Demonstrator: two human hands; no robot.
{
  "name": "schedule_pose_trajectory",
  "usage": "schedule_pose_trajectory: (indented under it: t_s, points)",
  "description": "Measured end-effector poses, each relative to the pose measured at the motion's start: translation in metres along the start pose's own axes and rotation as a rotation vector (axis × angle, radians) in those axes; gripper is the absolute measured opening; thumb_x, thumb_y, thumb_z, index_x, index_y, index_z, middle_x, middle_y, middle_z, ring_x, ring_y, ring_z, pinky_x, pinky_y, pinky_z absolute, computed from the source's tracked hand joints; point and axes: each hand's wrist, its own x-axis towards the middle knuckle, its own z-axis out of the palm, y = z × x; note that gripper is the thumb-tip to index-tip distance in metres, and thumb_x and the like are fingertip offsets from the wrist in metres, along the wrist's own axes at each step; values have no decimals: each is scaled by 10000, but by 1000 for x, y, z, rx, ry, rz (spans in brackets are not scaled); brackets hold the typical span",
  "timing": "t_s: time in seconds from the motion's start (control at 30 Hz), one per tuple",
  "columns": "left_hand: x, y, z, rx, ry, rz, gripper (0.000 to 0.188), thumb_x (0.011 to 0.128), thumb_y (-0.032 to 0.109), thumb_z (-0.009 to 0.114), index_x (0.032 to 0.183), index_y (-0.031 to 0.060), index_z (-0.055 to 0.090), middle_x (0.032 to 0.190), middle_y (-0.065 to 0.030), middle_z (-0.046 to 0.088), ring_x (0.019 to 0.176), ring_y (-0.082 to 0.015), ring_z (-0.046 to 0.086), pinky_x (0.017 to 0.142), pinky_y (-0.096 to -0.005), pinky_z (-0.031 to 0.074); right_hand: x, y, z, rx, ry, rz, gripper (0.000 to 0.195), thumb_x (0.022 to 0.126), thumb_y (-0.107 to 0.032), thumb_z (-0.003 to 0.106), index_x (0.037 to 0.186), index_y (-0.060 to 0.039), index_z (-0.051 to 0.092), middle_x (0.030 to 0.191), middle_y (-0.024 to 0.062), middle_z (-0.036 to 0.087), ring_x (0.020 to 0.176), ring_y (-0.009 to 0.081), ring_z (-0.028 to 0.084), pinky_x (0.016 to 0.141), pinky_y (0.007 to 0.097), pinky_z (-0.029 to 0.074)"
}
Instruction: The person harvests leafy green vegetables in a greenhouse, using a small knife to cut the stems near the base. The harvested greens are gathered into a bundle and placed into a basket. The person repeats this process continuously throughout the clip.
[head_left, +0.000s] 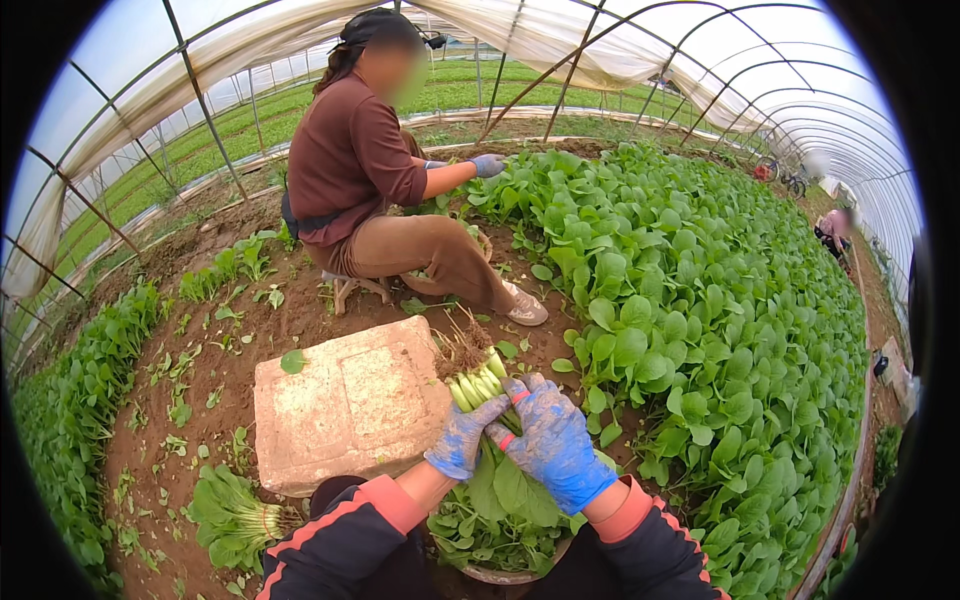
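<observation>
My left hand (469, 442), in a muddy blue work glove, closes around a bunch of leafy greens from the left. My right hand (551, 442), gloved the same way, grips it from the right. The bunch's pale stems (476, 386) and soil-covered roots (461, 349) point away from me, while its broad leaves (510, 487) hang towards my lap. Small red strips show by my right thumb and forefinger; whether they belong to a band round the stems I cannot tell. Beneath the bunch, a round container (506, 577) between my legs holds loose leaves.
A dirty foam block (352, 397) lies ahead to the left, bearing one leaf. Beside it rests a tied bundle of greens (240, 517). A seated co-worker (360, 172) reaches into the dense crop bed (697, 322) on the right. Another person (834, 227) crouches far off under the tunnel's hoops.
</observation>
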Motion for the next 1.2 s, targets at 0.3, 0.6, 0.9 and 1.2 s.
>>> schedule_pose_trajectory:
  t_s: [0.3,0.6,0.9,1.2]
  points:
    - [10,1,3,-102,142,-50,330,875,133,589,1189,49,528,1051,-72,611,936,-188,599,836,-313,500,-15,-2,46,252,273,-25,558,789,-144,658,1281,-31,418,1112,221,505,1001,393,520,833,426,450]
    - [5,11,2,223,-21,19,364,831,59,651,1174,11,540,999,-59,628,903,-140,602,814,-279,496,1,31,-10,244,286,-81,385,769,-162,695,1125,-114,559,949,109,586,821,312,591,709,385,488]
    - [-2,14,12,429,-228,-257,426,768,54,700,1159,3,536,960,-61,621,869,-161,611,791,-301,502,26,96,-16,553,261,-197,211,746,60,619,918,-52,570,863,68,566,799,197,581,712,300,479]
    - [19,7,8,354,-48,-372,527,702,160,696,1167,-2,506,921,-74,585,842,-203,572,778,-328,479,-87,283,195,759,-283,677,307,838,-33,520,1134,-61,597,979,88,637,908,170,587,850,309,458]
